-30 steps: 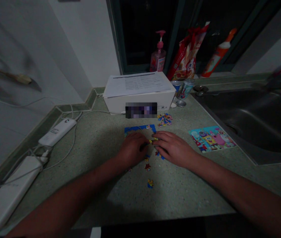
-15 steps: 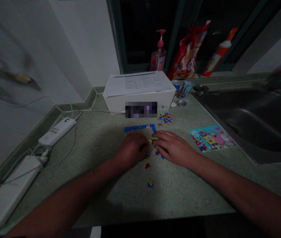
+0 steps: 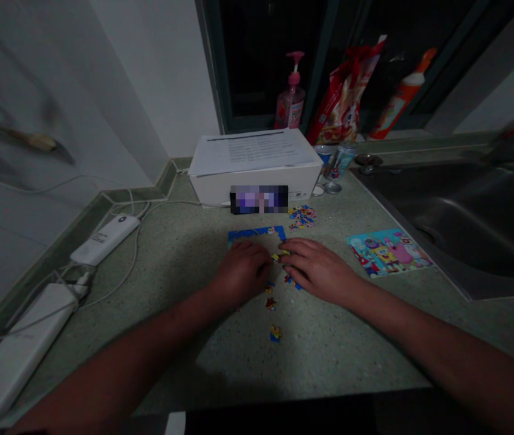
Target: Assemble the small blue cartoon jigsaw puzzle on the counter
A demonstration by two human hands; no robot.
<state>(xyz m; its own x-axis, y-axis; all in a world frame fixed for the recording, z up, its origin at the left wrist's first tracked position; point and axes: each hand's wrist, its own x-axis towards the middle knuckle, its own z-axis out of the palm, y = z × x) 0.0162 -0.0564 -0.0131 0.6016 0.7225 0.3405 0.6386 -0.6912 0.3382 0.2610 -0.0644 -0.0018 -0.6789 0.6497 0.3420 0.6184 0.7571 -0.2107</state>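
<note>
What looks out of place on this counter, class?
Loose jigsaw pieces lie strewn across the countertop below the left hand and right hand, apart from the partly built blue puzzle border, so they stand out as unplaced.

A home kitchen, at a counter under a window.

A stainless steel sink [image 3: 461, 223] is set into the speckled green countertop [image 3: 170, 272], while a pink pump soap bottle [image 3: 290, 103], a red snack bag [image 3: 343, 90] and a drink can [image 3: 341, 162] stand by the dark window [image 3: 266, 54].
</note>
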